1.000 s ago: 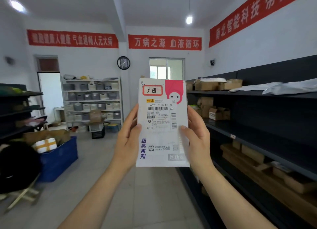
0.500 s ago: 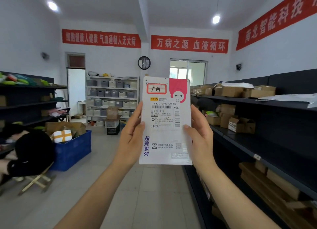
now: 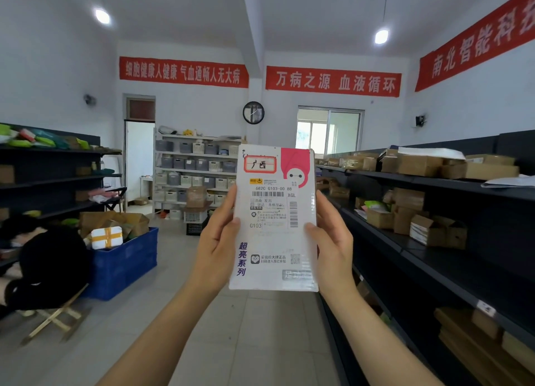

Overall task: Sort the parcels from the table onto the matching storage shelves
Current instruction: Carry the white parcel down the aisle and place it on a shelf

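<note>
A flat white parcel (image 3: 273, 220) with a pink corner, a barcode label and a red-framed handwritten tag stands upright in front of me. My left hand (image 3: 217, 242) grips its left edge and my right hand (image 3: 333, 241) grips its right edge. Dark storage shelves (image 3: 440, 258) run along the right wall, holding several cardboard boxes (image 3: 419, 165). More dark shelves (image 3: 52, 180) with soft coloured parcels stand on the left.
A blue crate (image 3: 124, 262) full of parcels sits on the floor at left, beside a person in black (image 3: 43, 267) on a folding stool. White shelving (image 3: 197, 177) with grey bins lines the back wall. Tiled aisle floor (image 3: 260, 342) stretches ahead.
My view has swung left along the aisle, bringing the left shelves and seated person further in. The parcel stays upright in both hands, slightly lower in view.
</note>
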`<state>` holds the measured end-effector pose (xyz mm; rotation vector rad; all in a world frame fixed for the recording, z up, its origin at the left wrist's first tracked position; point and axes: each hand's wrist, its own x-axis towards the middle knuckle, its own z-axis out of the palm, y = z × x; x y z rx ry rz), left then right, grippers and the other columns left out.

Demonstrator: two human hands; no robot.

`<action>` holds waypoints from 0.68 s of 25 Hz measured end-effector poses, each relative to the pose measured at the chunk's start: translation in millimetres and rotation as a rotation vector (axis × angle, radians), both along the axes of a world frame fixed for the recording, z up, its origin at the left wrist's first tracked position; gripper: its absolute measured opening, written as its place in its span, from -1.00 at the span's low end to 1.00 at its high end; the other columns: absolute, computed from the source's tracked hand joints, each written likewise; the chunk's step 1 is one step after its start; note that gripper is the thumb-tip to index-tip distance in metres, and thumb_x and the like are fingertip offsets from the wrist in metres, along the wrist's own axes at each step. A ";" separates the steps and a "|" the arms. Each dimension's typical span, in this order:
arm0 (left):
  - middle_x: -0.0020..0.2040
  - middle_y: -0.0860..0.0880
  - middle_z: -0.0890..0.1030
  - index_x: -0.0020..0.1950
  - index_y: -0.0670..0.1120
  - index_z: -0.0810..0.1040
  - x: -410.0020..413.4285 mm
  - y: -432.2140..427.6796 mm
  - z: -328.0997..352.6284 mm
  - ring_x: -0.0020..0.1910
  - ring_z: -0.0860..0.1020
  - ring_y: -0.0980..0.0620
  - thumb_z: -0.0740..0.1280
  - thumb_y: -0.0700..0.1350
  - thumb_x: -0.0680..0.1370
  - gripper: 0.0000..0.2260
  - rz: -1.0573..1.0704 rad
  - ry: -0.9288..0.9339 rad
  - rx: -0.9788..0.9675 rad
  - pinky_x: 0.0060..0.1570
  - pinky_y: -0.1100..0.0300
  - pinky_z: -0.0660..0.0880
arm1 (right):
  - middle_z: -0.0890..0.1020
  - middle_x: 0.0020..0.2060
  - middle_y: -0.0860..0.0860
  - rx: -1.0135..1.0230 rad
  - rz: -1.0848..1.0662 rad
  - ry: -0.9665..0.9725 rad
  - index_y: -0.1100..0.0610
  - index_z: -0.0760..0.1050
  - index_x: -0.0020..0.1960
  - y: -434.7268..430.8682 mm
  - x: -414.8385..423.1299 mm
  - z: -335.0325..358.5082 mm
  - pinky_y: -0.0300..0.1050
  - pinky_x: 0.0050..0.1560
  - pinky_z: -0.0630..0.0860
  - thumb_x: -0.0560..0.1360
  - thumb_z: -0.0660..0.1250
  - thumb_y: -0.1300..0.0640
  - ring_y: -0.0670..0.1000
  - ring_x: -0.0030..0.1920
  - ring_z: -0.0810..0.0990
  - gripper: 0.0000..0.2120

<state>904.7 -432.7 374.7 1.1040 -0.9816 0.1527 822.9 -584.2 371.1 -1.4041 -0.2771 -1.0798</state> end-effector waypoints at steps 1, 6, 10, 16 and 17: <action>0.32 0.09 0.50 0.26 0.35 0.30 16.2 -4.5 0.5 0.19 0.57 -0.04 0.06 -0.27 0.61 -0.51 -0.004 -0.005 -0.001 -0.02 0.08 0.61 | 0.58 0.27 0.06 -0.002 -0.007 -0.001 0.08 0.39 0.39 -3.1 14.6 1.1 0.24 0.13 0.57 0.44 0.22 0.26 0.09 0.25 0.59 -0.49; 0.29 0.14 0.51 0.28 0.33 0.30 89.5 -22.9 -0.8 0.17 0.58 -0.05 0.07 -0.26 0.61 -0.53 -0.070 0.017 0.001 -0.09 0.14 0.62 | 0.63 0.21 -0.01 0.014 -0.023 -0.043 0.04 0.43 0.35 -15.2 78.2 0.2 -0.04 -0.04 0.62 0.44 0.22 0.27 0.04 0.20 0.62 -0.51; 0.25 0.17 0.52 0.23 0.36 0.32 139.0 -41.0 -3.6 0.19 0.57 0.03 0.07 -0.25 0.61 -0.53 -0.097 0.049 0.025 -0.04 0.16 0.60 | 0.63 0.20 0.00 0.009 -0.064 -0.028 0.03 0.44 0.33 -29.0 122.9 -0.4 -0.07 -0.05 0.62 0.45 0.20 0.29 0.03 0.18 0.63 -0.53; 0.28 0.14 0.51 0.21 0.40 0.31 197.5 -75.6 -5.0 0.16 0.58 0.06 0.07 -0.23 0.61 -0.53 -0.076 0.088 0.024 -0.06 0.17 0.61 | 0.61 0.24 0.03 -0.010 -0.065 0.002 0.08 0.41 0.37 -63.9 183.2 1.8 -0.06 -0.05 0.62 0.45 0.21 0.26 0.04 0.20 0.62 -0.51; 0.27 0.16 0.51 0.21 0.40 0.32 206.6 -83.1 -4.6 0.16 0.58 0.07 0.08 -0.23 0.61 -0.53 -0.072 0.091 0.026 -0.07 0.17 0.61 | 0.60 0.24 0.04 -0.006 -0.062 0.007 0.08 0.41 0.37 -72.2 193.3 1.3 -0.05 -0.05 0.62 0.45 0.21 0.26 0.05 0.19 0.62 -0.51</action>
